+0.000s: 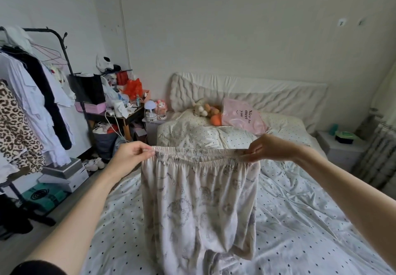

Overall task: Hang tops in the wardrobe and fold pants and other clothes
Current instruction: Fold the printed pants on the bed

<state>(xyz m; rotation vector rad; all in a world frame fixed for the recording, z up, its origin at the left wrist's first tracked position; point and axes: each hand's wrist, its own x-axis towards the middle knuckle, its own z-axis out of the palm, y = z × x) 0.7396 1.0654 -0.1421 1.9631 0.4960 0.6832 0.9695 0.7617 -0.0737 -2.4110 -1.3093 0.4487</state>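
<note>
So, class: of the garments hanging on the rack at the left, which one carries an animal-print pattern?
The leopard-print garment, at the rack's near end. Its brown-and-black spots set it apart from the plain white tops and black garment beside it.

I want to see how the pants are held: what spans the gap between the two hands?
In the head view, the pants' elastic waistband stretches from left hand to right hand.

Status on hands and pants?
Left hand and right hand pinch waistband ends. Printed pants held up, stretched, over polka-dot bed. Nothing in the way.
</note>
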